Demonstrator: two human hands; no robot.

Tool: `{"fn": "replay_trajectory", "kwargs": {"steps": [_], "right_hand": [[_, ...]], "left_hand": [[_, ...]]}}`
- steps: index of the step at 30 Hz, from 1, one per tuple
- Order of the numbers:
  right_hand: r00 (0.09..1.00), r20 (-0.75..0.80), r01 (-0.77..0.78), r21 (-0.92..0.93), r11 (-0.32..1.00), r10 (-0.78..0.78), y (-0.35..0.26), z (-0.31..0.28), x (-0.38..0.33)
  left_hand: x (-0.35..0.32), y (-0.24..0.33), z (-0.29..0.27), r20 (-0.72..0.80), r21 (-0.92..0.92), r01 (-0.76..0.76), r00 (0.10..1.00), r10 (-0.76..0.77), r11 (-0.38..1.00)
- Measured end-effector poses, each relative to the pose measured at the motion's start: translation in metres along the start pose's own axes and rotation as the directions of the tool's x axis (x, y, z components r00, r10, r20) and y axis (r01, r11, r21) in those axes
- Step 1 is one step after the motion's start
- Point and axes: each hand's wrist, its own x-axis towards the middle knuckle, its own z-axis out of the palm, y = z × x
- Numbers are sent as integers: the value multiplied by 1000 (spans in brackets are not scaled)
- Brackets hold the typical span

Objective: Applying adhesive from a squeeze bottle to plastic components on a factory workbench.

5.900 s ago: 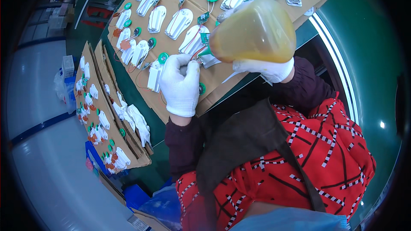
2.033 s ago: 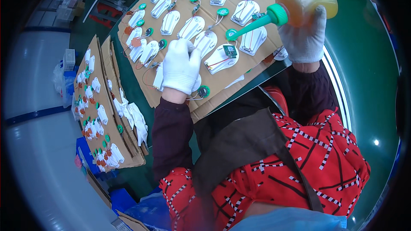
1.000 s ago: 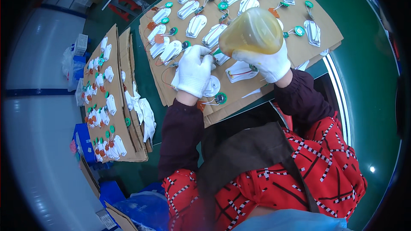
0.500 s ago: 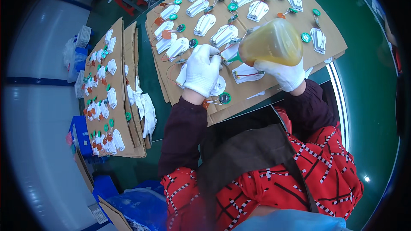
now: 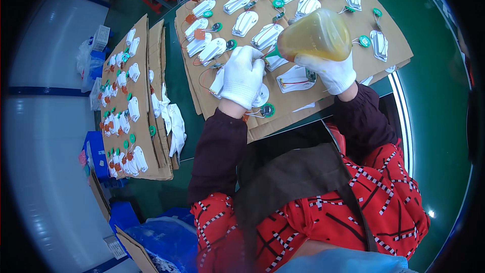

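My right hand (image 5: 331, 74), in a white glove, grips a large translucent squeeze bottle (image 5: 318, 35) of yellowish-brown liquid from below. The bottle lies tilted, its green nozzle (image 5: 273, 52) pointing left toward my left hand (image 5: 242, 77). That hand, gloved too, has its fingers pinched together just beside the nozzle; whatever they hold is hidden. A red wire shows near the fingertips. Under and around both hands lie white plastic housings (image 5: 295, 79) with wires, small circuit boards and round green discs (image 5: 268, 110). One housing (image 5: 276, 62) is partly covered beneath the nozzle.
The housings rest in rows on a stacked cardboard sheet (image 5: 399, 45) on a green table (image 5: 429, 121). To the left, another cardboard sheet (image 5: 161, 169) bears more of them, beside a crumpled white cloth (image 5: 175, 130). Blue bins (image 5: 121, 218) stand at the lower left.
The bottle has moved a little up and left, its nozzle rising away from the housing below. My left fingers have drawn up slightly and stay pinched.
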Motion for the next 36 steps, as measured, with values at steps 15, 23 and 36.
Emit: {"fn": "replay_trajectory", "kwargs": {"steps": [15,23,36], "right_hand": [[952,245,211,-84,974,-186,16,-12,1],[937,279,265,-172,949,-211,25,-29,-11],[977,199,50,144,988,-78,3,-23,-22]], "left_hand": [[-2,1,2,-32,15,-14,999,15,1000],[-1,3,-1,-11,-25,3,1000,-3,1000],[-1,-1,1,-19,-5,-5,1000,5,1000]]}}
